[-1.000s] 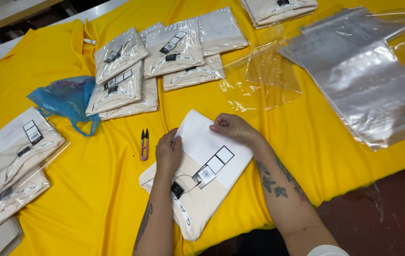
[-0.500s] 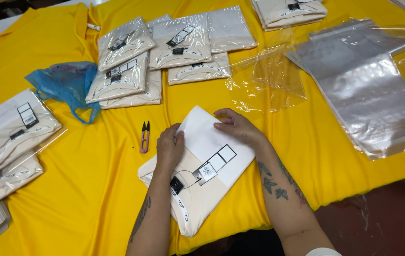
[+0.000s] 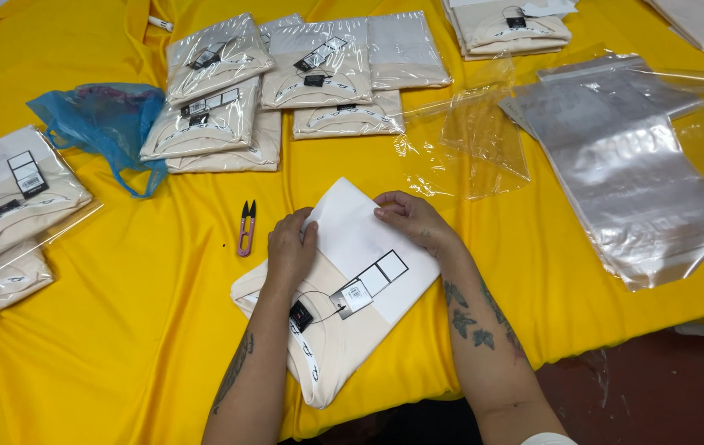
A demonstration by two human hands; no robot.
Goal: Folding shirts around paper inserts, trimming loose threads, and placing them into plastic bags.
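Both hands, left [image 3: 290, 247] and right [image 3: 413, 221], press flat with spread fingers on the white sheet [image 3: 368, 239] over the folded shirt [image 3: 327, 346]; edges should probably stay aligned.

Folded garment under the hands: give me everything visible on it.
The folded garment is cream, soft-looking fabric, lying flat and diagonal on the yellow cloth near the table's front edge. A white sheet covers its upper half. A hang tag with black-outlined squares lies on it, tied by a thin string to a small dark tag. Dark print shows near the lower edge. The left hand presses on the sheet's left edge; the right hand touches its top edge. It is not bagged.
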